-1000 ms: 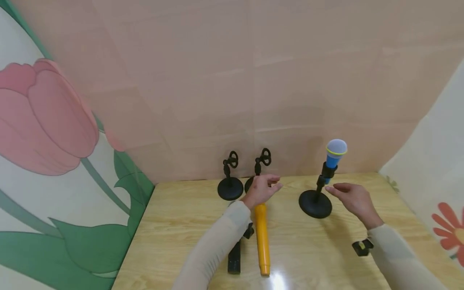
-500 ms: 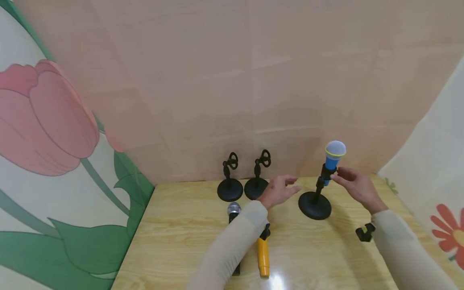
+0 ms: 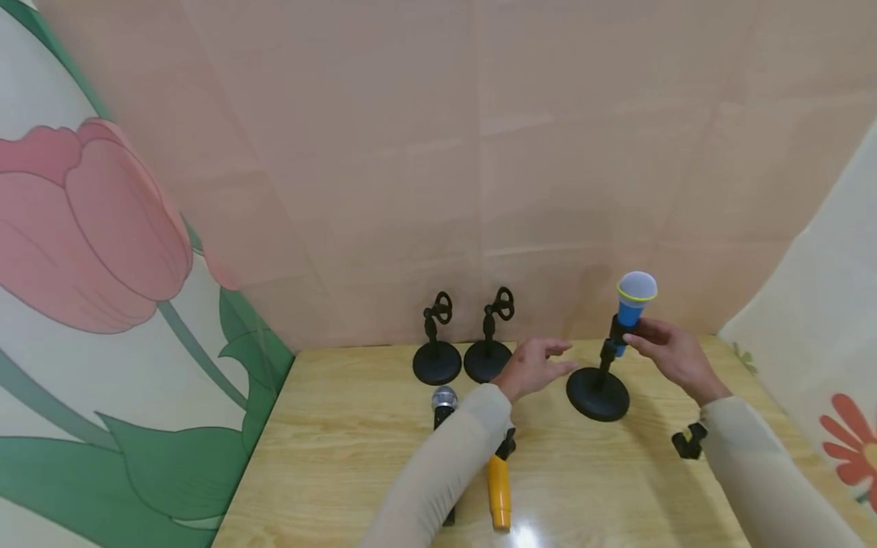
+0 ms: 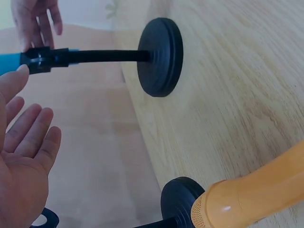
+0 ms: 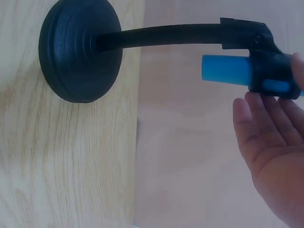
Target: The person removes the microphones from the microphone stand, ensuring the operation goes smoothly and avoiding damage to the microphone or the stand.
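Observation:
A blue microphone (image 3: 631, 308) with a pale head and yellow ring sits tilted in the clip (image 5: 273, 76) of a black microphone stand (image 3: 598, 393). My right hand (image 3: 673, 358) holds that clip between thumb and fingers; the right wrist view shows the fingertips against its side. To the left of this stand, my left hand (image 3: 534, 369) hovers with fingers extended and nothing in them. An orange microphone (image 3: 500, 495) lies on the table, its upper part hidden under my left forearm. Beside it lies a black microphone with a silver head (image 3: 444, 397), also partly covered by the forearm.
Two more black microphone stands, the left one (image 3: 436, 363) and the one beside it (image 3: 487, 361), stand with bare clips near the table's back edge. A pinkish covered wall (image 3: 411, 190) rises right behind the wooden table (image 3: 329, 441). Floral panels flank both sides.
My right hand has risen from beside the stand's stem to the clip and taken hold of it. My left hand has moved right, away from the middle stand, uncovering it and the silver microphone head.

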Available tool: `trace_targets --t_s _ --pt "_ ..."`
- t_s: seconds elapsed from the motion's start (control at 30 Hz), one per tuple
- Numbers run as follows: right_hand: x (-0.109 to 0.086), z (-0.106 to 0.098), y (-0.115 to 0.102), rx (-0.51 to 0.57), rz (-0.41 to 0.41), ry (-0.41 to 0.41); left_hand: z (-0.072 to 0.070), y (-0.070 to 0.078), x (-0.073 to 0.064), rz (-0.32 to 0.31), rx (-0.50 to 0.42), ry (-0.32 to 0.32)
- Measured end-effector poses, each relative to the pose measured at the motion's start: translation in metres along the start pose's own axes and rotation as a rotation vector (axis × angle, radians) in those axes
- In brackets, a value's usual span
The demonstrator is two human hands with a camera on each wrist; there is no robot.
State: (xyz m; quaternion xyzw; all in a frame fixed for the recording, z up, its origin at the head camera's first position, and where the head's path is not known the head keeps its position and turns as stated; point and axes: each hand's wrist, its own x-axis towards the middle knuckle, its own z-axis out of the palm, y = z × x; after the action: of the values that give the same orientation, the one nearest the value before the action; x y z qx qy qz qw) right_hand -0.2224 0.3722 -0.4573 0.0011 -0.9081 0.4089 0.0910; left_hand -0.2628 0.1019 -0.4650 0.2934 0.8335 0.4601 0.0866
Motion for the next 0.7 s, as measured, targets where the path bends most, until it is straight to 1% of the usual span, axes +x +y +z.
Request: trace_targets --t_s 0.17,0.33,0.5,0.7 --pt "-0.003 0.003 -0.002 -0.029 -0.031 0.027 0.001 0.001 0.000 0.012 -0.006 -0.007" --pt "-0.008 0.010 -0.006 -0.051 -0.073 0.045 0.002 0.003 0.000 0.018 0.014 -0.010" --pt "-0.016 0.014 -0.010 -0.083 -0.056 0.050 0.003 0.004 0.000 0.008 0.021 -0.015" --pt "-0.023 0.021 -0.016 -0.095 -0.031 0.028 0.004 0.002 -0.001 0.006 0.034 -0.026"
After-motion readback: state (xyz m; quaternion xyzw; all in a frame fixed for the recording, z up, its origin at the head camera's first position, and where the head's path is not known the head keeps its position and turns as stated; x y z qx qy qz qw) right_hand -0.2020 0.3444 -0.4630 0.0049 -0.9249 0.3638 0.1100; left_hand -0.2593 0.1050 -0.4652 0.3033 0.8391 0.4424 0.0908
